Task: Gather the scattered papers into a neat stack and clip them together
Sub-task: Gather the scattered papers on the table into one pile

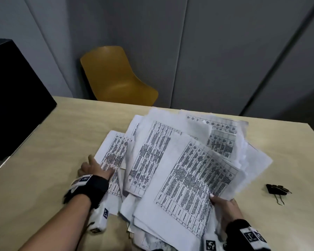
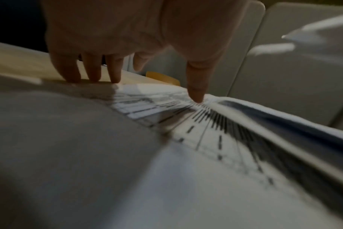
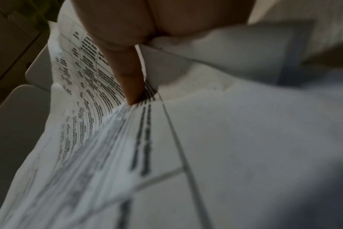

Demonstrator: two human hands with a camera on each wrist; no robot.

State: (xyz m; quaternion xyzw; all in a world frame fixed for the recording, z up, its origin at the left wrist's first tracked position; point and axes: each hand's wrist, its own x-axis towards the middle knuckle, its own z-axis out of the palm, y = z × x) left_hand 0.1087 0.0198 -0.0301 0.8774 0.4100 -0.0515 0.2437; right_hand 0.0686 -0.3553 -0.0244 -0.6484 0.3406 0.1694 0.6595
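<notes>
Left hand (image 1: 92,168) flat, fingers straight, pressing leftmost sheet (image 1: 112,151) of papers (image 1: 179,169). Right hand (image 1: 225,207) pinching fanned pile's near right edge. Binder clip (image 1: 277,190) apart, right of pile.

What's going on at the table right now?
A person is gathering printed papers that lie fanned and messy on the table. The left hand presses flat on a sheet at the pile's left edge; the right hand grips the lifted right side. The binder clip lies unused to the right.
</notes>
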